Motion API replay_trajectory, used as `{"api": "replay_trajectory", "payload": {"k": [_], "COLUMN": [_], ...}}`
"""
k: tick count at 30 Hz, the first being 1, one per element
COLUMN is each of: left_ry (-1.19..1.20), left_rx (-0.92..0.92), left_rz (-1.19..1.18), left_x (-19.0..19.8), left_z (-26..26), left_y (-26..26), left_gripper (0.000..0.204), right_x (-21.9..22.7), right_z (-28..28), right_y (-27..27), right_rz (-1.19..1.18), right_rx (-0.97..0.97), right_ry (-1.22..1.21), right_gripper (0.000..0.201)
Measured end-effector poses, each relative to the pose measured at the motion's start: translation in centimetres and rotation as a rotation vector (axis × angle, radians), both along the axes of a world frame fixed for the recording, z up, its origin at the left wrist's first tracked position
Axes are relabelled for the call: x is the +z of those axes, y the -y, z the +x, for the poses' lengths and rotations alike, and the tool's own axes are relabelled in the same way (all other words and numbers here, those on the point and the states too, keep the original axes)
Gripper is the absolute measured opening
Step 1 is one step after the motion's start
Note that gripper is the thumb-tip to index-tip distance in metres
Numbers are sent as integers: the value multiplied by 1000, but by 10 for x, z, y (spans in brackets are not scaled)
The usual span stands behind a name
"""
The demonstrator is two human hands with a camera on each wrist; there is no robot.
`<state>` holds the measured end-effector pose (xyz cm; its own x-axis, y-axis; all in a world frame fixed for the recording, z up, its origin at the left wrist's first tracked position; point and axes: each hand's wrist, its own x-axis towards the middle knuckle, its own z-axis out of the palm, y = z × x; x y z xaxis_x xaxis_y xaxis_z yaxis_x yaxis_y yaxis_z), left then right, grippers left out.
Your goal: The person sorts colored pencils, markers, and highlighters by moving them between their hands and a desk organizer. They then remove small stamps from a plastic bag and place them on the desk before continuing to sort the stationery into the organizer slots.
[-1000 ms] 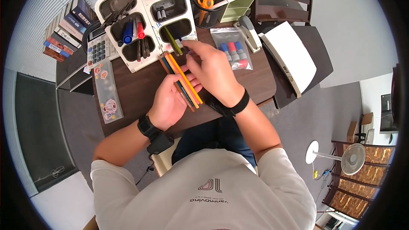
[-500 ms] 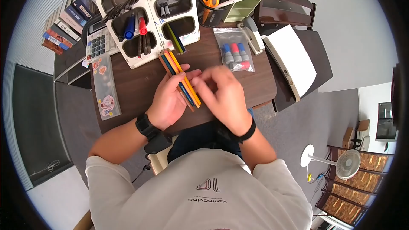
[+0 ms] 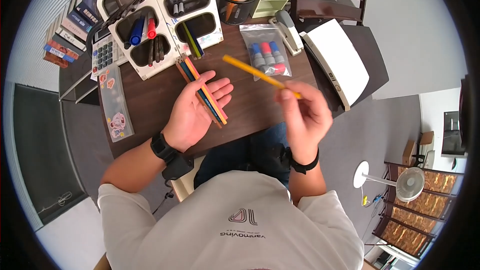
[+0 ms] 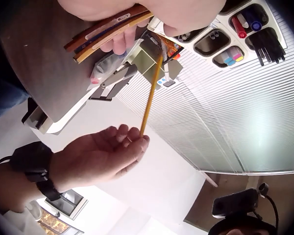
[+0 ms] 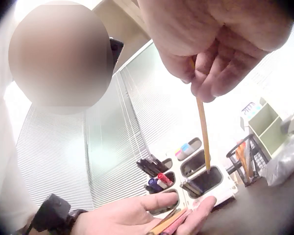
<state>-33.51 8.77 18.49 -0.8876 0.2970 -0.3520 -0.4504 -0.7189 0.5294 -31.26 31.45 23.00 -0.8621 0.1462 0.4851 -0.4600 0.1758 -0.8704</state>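
Across the palm of my left hand (image 3: 186, 120) lies a small bundle of colored pencils (image 3: 214, 104), held down by the thumb while the other fingers stretch out. Off to the right, my right hand (image 3: 309, 117) pinches one yellow pencil (image 3: 252, 71) near its end between thumb and fingertips. That pencil is raised and slants toward the organizer (image 3: 167, 62), a white unit with dark compartments. Green and dark pencils (image 3: 192, 42) lean in its front right compartment. In the left wrist view the yellow pencil (image 4: 151, 100) stands apart from the bundle (image 4: 110, 32).
A clear bag of markers (image 3: 269, 57) lies right of the organizer, beside a stapler (image 3: 289, 32). Behind are a mesh cup (image 3: 235, 12) with orange scissors and a green holder (image 3: 275, 0). A translucent sticker-covered case (image 3: 116, 105) and a calculator (image 3: 105, 55) sit at the left.
My right hand has moved from beside the bundle out to the right, carrying the yellow pencil away from it. The left hand's fingers have spread, with the bundle still in the palm.
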Motion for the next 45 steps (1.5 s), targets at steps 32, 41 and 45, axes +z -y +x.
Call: {"api": "replay_trajectory", "payload": {"k": [32, 41, 45], "left_ry": [-133, -110, -95], "left_rx": [26, 49, 94], "left_rz": [75, 91, 65], "left_x": [-6, -8, -7], "left_z": [-10, -9, -6], "left_y": [5, 8, 6], "left_gripper": [53, 47, 42], "right_x": [3, -16, -11], "right_z": [-88, -66, -18], "right_y": [88, 73, 60], "right_rz": [154, 361, 540], "right_rx": [444, 228, 209], "right_ry": [397, 75, 175], "right_gripper": [31, 20, 20]}}
